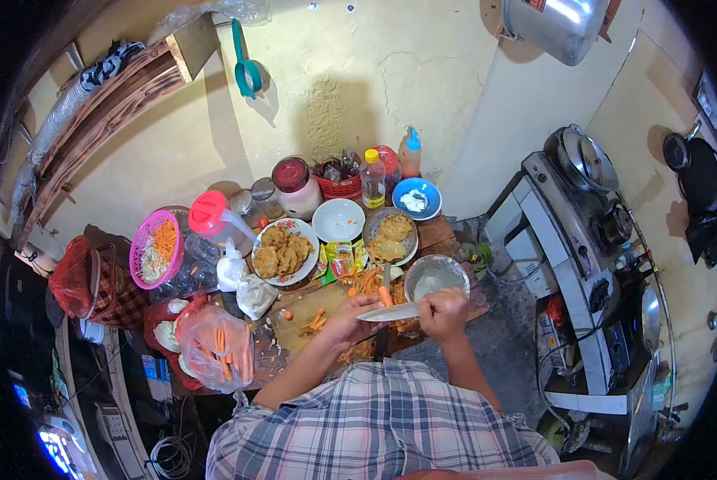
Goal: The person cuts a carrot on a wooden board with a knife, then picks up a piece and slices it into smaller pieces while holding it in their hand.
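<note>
- While the right hand (pixel 442 314) is closing tightly around the handle of the long pale-bladed kitchen knife (pixel 389 313), the blade is lying almost level over the near right corner of the worn wooden cutting board (pixel 306 314), with its tip pointing toward the other hand.
- The left hand (pixel 349 316) is pinching a short orange carrot stub (pixel 385 296) between its fingertips and is holding it over that same corner of the board, just above the blade.
- Judging by this pose, the step in hand is looking like slicing or paring the stub. Whether the edge is already touching the carrot is too small to tell.
- Small orange carrot offcuts (pixel 318 320) are lying on the middle of the board, and a loose heap of cut carrot strips (pixel 366 282) is sitting at its far right edge.
- A round steel bowl (pixel 436 276) is standing just beyond the board's right corner, and a flowered plate of golden fried fritters (pixel 282 250) is resting past its far edge.
- A clear plastic bag of whole carrots (pixel 218 344) is slumping just left of the board.
- As a judgement, the cut is calling for the left fingertips to be keeping clear of the edge, since so little carrot is showing beyond them.
</note>
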A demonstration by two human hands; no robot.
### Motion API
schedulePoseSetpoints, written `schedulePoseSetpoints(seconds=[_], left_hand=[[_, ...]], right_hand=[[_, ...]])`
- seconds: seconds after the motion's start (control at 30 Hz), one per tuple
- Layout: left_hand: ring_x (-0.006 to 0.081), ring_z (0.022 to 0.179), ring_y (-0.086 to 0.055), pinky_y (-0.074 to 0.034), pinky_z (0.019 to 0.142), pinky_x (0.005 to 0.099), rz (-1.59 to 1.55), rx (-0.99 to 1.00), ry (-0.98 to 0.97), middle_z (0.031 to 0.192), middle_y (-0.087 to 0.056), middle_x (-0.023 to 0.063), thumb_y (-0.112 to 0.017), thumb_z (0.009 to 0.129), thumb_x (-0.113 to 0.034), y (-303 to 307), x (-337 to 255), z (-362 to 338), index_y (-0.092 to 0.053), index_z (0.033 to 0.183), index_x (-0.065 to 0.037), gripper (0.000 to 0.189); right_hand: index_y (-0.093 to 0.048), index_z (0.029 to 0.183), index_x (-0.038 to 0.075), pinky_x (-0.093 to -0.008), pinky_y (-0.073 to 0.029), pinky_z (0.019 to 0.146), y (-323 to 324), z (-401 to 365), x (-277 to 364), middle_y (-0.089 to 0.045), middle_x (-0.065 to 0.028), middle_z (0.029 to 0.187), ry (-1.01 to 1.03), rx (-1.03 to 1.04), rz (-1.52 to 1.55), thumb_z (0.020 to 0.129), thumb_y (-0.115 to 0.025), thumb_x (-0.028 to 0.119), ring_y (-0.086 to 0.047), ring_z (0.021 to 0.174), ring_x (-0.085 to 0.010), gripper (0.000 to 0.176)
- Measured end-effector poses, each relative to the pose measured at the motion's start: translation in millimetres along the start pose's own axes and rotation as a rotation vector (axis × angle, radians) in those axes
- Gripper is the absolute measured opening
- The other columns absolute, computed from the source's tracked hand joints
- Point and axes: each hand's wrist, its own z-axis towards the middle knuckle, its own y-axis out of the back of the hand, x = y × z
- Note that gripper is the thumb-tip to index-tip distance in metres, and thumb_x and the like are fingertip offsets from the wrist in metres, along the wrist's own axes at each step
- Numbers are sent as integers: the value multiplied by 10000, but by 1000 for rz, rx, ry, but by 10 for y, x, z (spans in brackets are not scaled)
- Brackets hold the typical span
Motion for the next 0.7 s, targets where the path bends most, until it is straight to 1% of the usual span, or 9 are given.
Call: schedulePoseSetpoints(seconds=[0.1, 0.2, 0.3, 0.33, 0.4, 0.5, 0.57, 0.63, 0.7], left_hand=[[180, 823, -649, -541, 747, 277, 9, 51, -4, 942, -654, 90, -616, 876, -163, 99, 54, 57, -597, 1025, -27, 203], [189, 832, -650, -544, 755, 279, -55, 27, 6, 968, -649, 104, -597, 887, -158, 128, 40, 63, -589, 1039, -21, 205], [190, 829, -651, -548, 760, 286, -72, 22, -5, 983, -646, 112, -580, 895, -147, 144, 39, 68, -574, 1068, -16, 217], [190, 829, -651, -548, 760, 286, -73, 21, -5, 983, -646, 112, -580, 895, -147, 103, 31, 61, -574, 1068, -16, 217], [202, 821, -636, -537, 735, 281, -5, -67, 9, 918, -635, 111, -549, 903, -147, -7, 21, 32, -580, 1021, -14, 181], [210, 840, -638, -538, 756, 292, 4, -65, -6, 933, -636, 122, -538, 906, -142, 7, 10, 14, -578, 1024, -17, 177], [197, 861, -639, -541, 769, 292, 24, -59, -6, 956, -639, 111, -553, 902, -140, 30, 64, 24, -581, 1039, -18, 186], [184, 882, -640, -544, 782, 291, 41, -59, -2, 979, -642, 100, -569, 897, -137, 27, 98, 26, -583, 1055, -19, 197], [183, 883, -639, -544, 788, 296, -102, 10, 23, 975, -642, 97, -567, 897, -138, 2, 86, 34, -586, 1045, -16, 193]], right_hand=[[-521, 458, 51, -398, -353, 464, -69, -6, 17, -444, -123, 436, 27, 21, 37, 646, -584, 123, -458, 412, -289, 211], [-520, 476, 32, -398, -350, 483, -91, 33, -2, -443, -123, 448, 20, 21, 43, 659, -579, 97, -466, 437, -296, 203], [-516, 458, 47, -398, -352, 466, -136, 34, -35, -444, -121, 435, -19, 17, 26, 649, -587, 131, -464, 418, -296, 220], [-519, 459, 47, -392, -355, 467, -164, 39, -12, -446, -119, 435, -9, 19, 39, 649, -587, 130, -468, 419, -293, 218], [-523, 460, 47, -386, -359, 468, -176, 40, 13, -447, -118, 436, -2, 23, 55, 650, -586, 129, -472, 420, -289, 216], [-528, 462, 45, -384, -368, 473, -163, 68, 13, -451, -121, 437, -33, 2, 65, 654, -586, 130, -477, 421, -285, 217], [-534, 465, 42, -392, -374, 475, -152, 60, -56, -456, -120, 437, -80, 42, 42, 655, -587, 132, -479, 420, -288, 217], [-533, 465, 41, -395, -374, 471, -221, 49, -8, -456, -121, 437, -52, 38, 63, 657, -586, 133, -479, 419, -290, 220], [-532, 464, 40, -399, -373, 468, -235, 43, 17, -456, -122, 437, -26, 29, 83, 660, -585, 134, -478, 418, -292, 223]])
